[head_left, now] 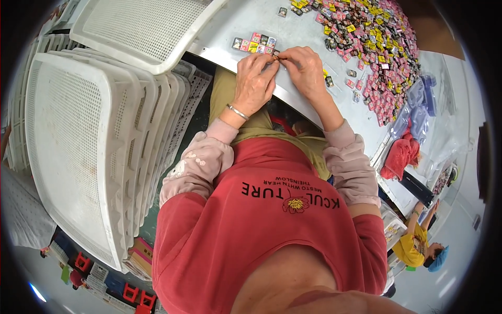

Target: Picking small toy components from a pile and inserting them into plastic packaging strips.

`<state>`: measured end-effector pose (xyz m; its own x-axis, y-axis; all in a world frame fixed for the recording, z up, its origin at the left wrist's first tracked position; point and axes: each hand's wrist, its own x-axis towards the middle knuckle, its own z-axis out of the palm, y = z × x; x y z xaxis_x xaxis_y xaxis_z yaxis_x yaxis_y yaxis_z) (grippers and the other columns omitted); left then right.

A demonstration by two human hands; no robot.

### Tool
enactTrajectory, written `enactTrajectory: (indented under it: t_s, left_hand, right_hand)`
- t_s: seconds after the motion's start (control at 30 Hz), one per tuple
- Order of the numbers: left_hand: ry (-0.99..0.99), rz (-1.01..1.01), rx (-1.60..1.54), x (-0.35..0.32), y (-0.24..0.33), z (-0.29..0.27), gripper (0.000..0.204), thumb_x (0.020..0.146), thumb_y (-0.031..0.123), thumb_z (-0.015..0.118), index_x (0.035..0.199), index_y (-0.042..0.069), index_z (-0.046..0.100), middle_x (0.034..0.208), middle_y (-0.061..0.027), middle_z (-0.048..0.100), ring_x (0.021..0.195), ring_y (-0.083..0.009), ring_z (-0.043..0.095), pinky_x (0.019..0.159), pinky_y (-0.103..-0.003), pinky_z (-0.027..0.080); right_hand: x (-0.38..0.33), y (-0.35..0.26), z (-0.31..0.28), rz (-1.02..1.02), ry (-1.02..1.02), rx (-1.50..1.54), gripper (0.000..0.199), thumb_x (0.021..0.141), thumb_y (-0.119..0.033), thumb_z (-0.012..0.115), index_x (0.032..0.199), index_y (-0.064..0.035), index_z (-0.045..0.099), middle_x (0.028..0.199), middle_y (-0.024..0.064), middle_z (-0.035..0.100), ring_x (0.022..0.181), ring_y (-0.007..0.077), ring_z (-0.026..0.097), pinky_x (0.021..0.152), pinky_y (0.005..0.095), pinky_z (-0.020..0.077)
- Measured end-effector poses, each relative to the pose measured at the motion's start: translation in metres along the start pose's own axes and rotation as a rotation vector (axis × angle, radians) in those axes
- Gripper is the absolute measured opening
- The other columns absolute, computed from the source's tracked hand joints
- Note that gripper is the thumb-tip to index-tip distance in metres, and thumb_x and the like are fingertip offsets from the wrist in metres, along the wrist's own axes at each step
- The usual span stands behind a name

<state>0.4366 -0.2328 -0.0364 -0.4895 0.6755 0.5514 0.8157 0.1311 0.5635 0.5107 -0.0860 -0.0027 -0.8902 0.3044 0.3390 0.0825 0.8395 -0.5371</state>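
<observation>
At the near edge of the metal table, my left hand [253,78] and my right hand [305,70] meet fingertip to fingertip. Both are closed in a pinch around a small dark square piece [275,54], mostly covered by the fingers. Just beyond them lies a cluster of small square printed pieces [256,44] in pink, yellow, black and white, set side by side in short rows. To the right spreads a large heap of similar loose pieces [366,52]. A few strays [329,81] lie beside my right hand.
Stacked white perforated trays [73,141] stand at my left, and another perforated tray [151,29] overlaps the table's left end. On the right lie clear blue plastic packaging [420,112] and a red cloth [401,157]. Beyond works a person in yellow [410,248].
</observation>
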Motion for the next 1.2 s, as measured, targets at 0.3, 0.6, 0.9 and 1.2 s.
enactTrajectory:
  t_s: [0.3,0.6,0.9,1.2]
  left_hand:
    - [0.015,0.006,-0.034,0.001,-0.001,-0.001,0.030,0.068,0.001,0.064,0.097,0.004,0.065,0.105,-0.0077,0.058,0.103,-0.0274,0.051,0.087,-0.040,0.039]
    - [0.030,-0.002,-0.020,0.001,0.001,0.000,0.034,0.067,0.002,0.064,0.101,0.005,0.063,0.106,-0.0077,0.057,0.102,-0.0275,0.051,0.086,-0.040,0.039]
    - [-0.016,0.023,-0.010,0.010,0.005,-0.015,0.032,0.067,0.003,0.061,0.099,0.006,0.064,0.103,-0.0083,0.058,0.102,-0.0278,0.051,0.088,-0.040,0.038]
    - [0.162,-1.025,-1.070,0.006,-0.011,-0.053,0.034,0.093,0.011,0.048,0.122,-0.004,0.042,0.106,-0.0188,0.058,0.088,-0.0246,0.066,0.077,-0.032,0.054]
  right_hand:
    - [0.011,0.009,-0.003,0.077,-0.078,0.009,0.011,0.073,-0.002,0.067,0.084,-0.0006,0.068,0.082,0.0099,0.064,0.073,0.0276,0.061,0.067,0.0342,0.0494]
    - [0.005,0.006,-0.005,-0.185,-0.084,-0.179,0.012,0.072,-0.002,0.065,0.084,-0.0016,0.067,0.082,0.0095,0.061,0.073,0.0277,0.060,0.066,0.0367,0.0477]
    - [0.000,0.022,-0.017,0.075,-0.138,0.141,0.024,0.081,-0.003,0.059,0.103,-0.0058,0.064,0.095,0.0053,0.062,0.088,0.0191,0.061,0.082,0.0330,0.0461]
    - [0.015,0.022,-0.015,0.200,-0.157,-0.008,0.019,0.082,-0.013,0.061,0.097,-0.0021,0.065,0.095,0.0166,0.064,0.088,0.0314,0.063,0.077,0.0384,0.0505]
